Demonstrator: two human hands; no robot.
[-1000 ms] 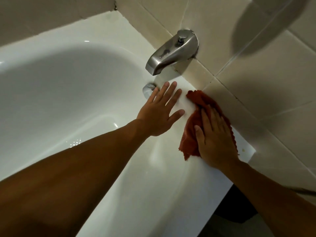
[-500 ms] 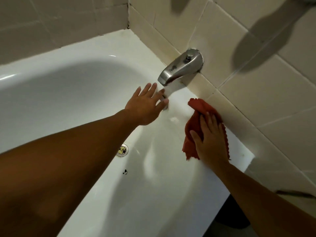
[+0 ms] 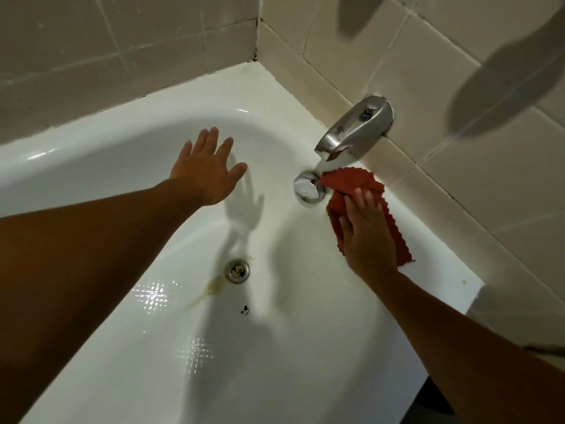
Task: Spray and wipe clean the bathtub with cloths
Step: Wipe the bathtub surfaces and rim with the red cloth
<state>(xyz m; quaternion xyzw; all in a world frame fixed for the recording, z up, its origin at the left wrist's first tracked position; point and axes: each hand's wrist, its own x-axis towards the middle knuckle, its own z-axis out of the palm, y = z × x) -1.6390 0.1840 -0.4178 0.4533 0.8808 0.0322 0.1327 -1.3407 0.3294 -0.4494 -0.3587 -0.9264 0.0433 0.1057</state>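
Observation:
The white bathtub (image 3: pixel 293 123) fills the view, with its end wall at the right under the tiles. My right hand (image 3: pixel 367 237) presses a red cloth (image 3: pixel 351 183) flat against the tub's end rim and inner wall, fingers straight on top of it. The cloth's far corner touches the round chrome overflow plate (image 3: pixel 307 189). My left hand (image 3: pixel 208 171) hovers open above the tub's inside, fingers spread, holding nothing.
A chrome spout (image 3: pixel 357 127) juts from the tiled wall (image 3: pixel 458 179) above the cloth. The drain (image 3: pixel 238 270) sits on the tub floor, with a yellowish stain (image 3: pixel 211 290) and a small dark speck (image 3: pixel 244 310) beside it.
My left hand lifted off the tub end by the spout and swung left over the basin. My right hand slid the cloth forward until it reached the overflow plate. The camera tilted, showing the drain.

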